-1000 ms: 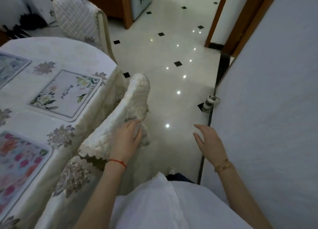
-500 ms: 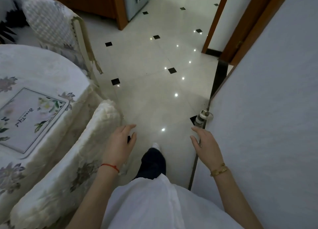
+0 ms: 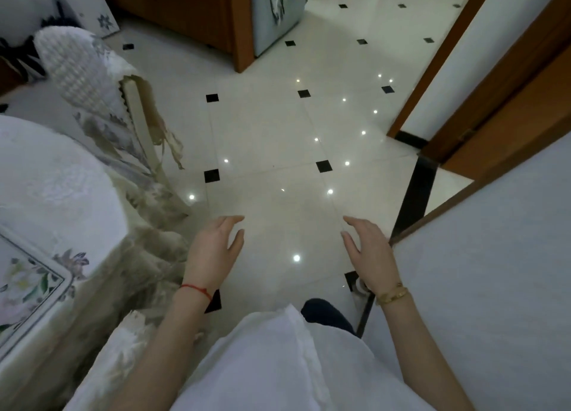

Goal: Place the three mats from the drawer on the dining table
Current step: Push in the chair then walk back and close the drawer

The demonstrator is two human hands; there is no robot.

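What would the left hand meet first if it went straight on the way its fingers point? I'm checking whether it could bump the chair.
Probably nothing: the left hand points over the glossy cream tiled floor, right of the white quilted-cover chair. Depth is unclear.

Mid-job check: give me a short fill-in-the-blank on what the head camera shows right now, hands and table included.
1. Both the left hand and the right hand hold ____.
2. The cord on the left wrist is ____ in colour.
3. The one mat in view lies on the ____.
4. The floor has small ____ diamond tiles set among pale ones.

Missing words: nothing; red; dining table; black
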